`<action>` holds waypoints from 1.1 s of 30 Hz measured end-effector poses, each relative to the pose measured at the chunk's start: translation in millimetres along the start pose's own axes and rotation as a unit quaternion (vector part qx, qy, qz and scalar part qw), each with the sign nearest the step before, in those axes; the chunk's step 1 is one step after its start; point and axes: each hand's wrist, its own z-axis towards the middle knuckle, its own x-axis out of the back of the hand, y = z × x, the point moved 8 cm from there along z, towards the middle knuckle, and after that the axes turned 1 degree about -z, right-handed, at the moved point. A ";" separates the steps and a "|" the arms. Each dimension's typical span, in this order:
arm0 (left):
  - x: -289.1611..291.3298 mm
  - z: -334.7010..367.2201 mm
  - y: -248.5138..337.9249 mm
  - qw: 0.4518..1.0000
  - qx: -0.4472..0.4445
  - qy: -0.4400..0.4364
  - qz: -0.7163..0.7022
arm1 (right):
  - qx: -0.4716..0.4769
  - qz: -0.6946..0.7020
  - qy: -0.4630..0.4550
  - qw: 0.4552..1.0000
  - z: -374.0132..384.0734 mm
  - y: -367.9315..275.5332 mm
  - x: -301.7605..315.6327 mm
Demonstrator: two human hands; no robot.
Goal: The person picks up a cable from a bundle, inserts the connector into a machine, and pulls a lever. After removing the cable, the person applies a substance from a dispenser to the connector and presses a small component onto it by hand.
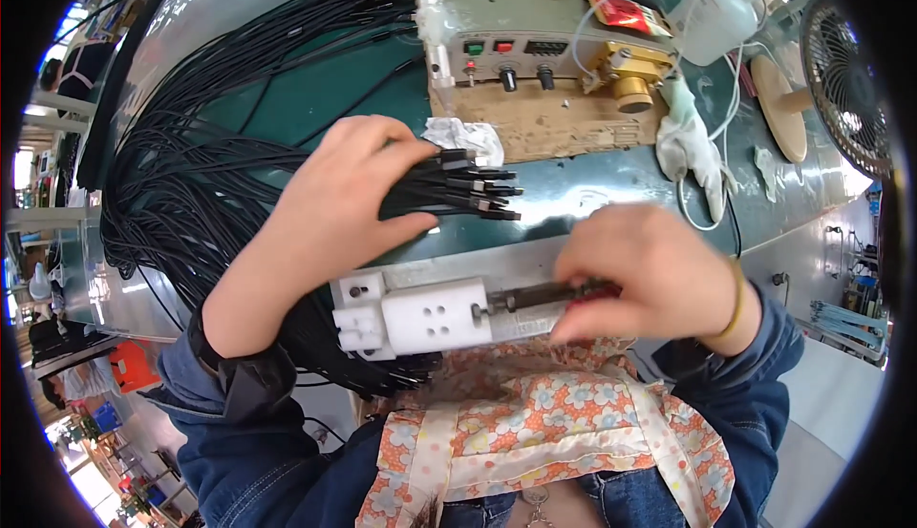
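Note:
My left hand curves around a bundle of black cables, thumb on the near side and fingers on the far side. Their plugs fan out to the right of it. In front of me lies a metal plate carrying a white block fixture with small holes in its top. A dark clamp lever runs from the block to my right hand, which is closed on its red-gripped end and slightly blurred. Smaller white blocks sit at the fixture's left end.
Many black cables sweep across the left of the green table. Behind the hands stands a control box with knobs and a brass-coloured part. A white cloth, a plastic bottle and a fan are at the right.

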 end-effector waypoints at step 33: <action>6.4 -96.3 51.6 0.990 -0.052 -0.071 0.106 | -0.010 0.483 0.584 0.653 -138.1 78.8 49.0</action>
